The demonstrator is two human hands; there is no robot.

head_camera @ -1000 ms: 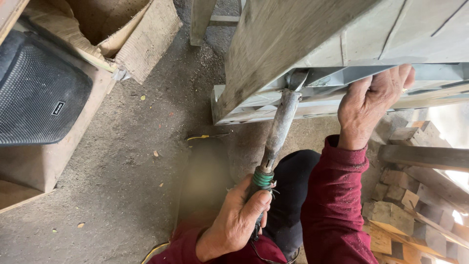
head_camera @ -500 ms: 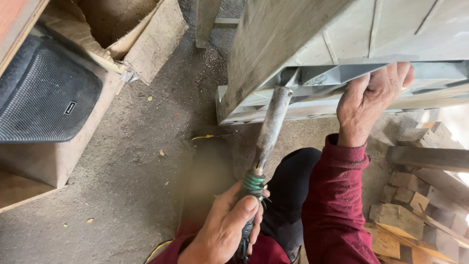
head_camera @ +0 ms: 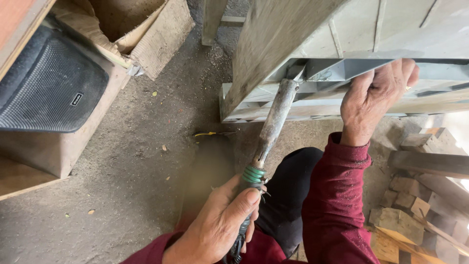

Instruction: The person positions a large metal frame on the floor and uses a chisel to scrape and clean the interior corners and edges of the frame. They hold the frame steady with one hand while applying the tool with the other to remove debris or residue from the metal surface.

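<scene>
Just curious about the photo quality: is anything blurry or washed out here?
Head view: even daylight; the wooden board at top is smeared with blur, a soft smudge sits on the dirt floor above the left hand, and the far right edge glares white.

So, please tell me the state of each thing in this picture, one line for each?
left hand: closed around the tool's handle
tool: tilted, its top end tucked under the grey frame
right hand: gripping the frame's edge
grey frame: raised above the dirt floor
cardboard box: open, torn
speaker: lying face up
</scene>
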